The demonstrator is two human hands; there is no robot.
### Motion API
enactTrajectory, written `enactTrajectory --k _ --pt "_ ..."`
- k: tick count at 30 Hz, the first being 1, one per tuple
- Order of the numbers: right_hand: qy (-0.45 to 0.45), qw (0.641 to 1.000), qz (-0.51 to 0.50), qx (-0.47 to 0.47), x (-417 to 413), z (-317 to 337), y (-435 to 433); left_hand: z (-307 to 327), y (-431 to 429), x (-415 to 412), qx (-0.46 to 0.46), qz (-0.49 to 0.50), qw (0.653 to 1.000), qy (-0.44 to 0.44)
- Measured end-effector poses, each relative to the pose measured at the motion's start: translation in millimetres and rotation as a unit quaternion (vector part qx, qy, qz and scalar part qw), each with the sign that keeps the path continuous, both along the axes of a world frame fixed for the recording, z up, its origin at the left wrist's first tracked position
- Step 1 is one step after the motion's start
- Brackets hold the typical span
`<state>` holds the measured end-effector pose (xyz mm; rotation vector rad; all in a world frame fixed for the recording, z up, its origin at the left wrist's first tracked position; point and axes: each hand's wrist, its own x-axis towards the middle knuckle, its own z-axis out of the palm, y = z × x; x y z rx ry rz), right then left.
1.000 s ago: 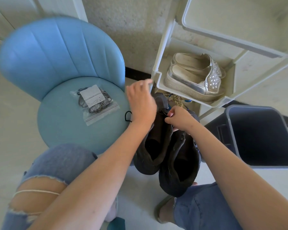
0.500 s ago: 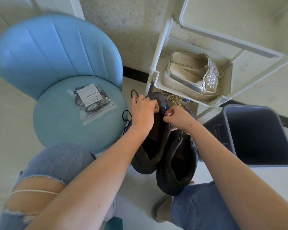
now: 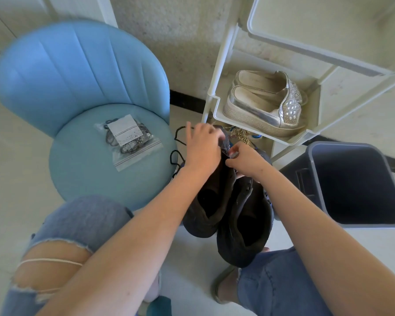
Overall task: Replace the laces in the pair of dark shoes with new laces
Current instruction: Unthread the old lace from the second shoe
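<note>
Two dark shoes stand side by side on the floor between my knees, the left shoe (image 3: pixel 205 201) and the right shoe (image 3: pixel 244 226), openings facing me. My left hand (image 3: pixel 202 148) grips the toe end of the left shoe, fingers curled; a loose dark lace (image 3: pixel 177 153) loops out to its left. My right hand (image 3: pixel 244 159) pinches something small at the eyelets of the same shoe; what it pinches is hidden. A clear zip bag of new dark laces (image 3: pixel 128 139) lies on the blue chair seat (image 3: pixel 89 169).
A white shelf rack (image 3: pixel 217 103) behind the shoes holds a silver pair of slip-on shoes (image 3: pixel 265 103). A dark grey bin (image 3: pixel 354 181) stands open to the right. My knees in torn jeans frame the shoes. Pale floor lies all around.
My left hand came down from above the shoe onto its toe end, then shifted slightly. The loose lace now loops out further to the left. My right hand stayed at the eyelets.
</note>
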<state>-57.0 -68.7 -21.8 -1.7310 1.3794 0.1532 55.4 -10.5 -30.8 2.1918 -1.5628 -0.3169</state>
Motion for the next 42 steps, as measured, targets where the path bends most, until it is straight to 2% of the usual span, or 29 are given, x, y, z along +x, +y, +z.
enactTrajectory --k 3,7,10,13,16,20,22,24,26,27,28,30,32,34,36,38,42 --pt "-0.005 1.0 0.006 0.0 0 2 0 -9 2 -4 0.076 -0.096 0.992 -0.025" --pt "-0.006 1.0 0.004 0.01 -1 2 0 -16 2 -2 0.097 -0.079 0.992 0.006" --pt "-0.004 1.0 -0.002 0.006 -1 0 0 -13 2 -1 0.07 0.01 0.997 0.037" --pt "-0.013 1.0 -0.011 0.017 -3 -1 -1 -8 3 4 -0.02 0.165 0.983 0.074" --pt "-0.027 0.998 -0.033 0.046 -6 0 -2 -2 2 17 -0.067 0.305 0.932 0.182" --pt "-0.022 0.998 -0.027 0.046 -4 1 -2 6 -3 23 -0.134 0.423 0.817 0.369" --pt "-0.02 0.999 -0.025 0.044 -4 2 -1 13 -6 25 -0.169 0.455 0.77 0.413" --pt "-0.023 0.998 -0.026 0.046 -4 2 -1 18 -7 31 -0.205 0.474 0.749 0.415" --pt "-0.016 0.999 -0.019 0.038 -4 1 -1 19 -6 35 -0.194 0.463 0.767 0.401" --pt "-0.012 0.999 -0.013 0.031 -4 0 -2 18 -5 33 -0.16 0.441 0.8 0.374" --pt "-0.008 1.0 -0.009 0.027 -3 0 -1 16 -3 30 -0.105 0.406 0.851 0.315" --pt "-0.006 1.0 -0.009 0.023 0 -1 -1 7 2 19 -0.035 0.292 0.946 0.137" --pt "-0.005 1.0 -0.019 0.017 1 -2 0 4 3 8 -0.028 0.137 0.99 0.028" --pt "0.001 1.0 -0.013 0.0 1 -3 0 2 1 0 0.011 0.013 0.999 0.032" --pt "0.016 1.0 -0.001 -0.013 1 -2 0 -1 1 -4 0.061 -0.048 0.997 0.026" --pt "0.025 1.0 0.01 -0.012 1 0 1 -7 2 -6 0.08 -0.054 0.995 -0.004" --pt "0.021 0.999 0.026 -0.01 1 3 2 -13 -1 -3 0.077 -0.03 0.997 -0.002"
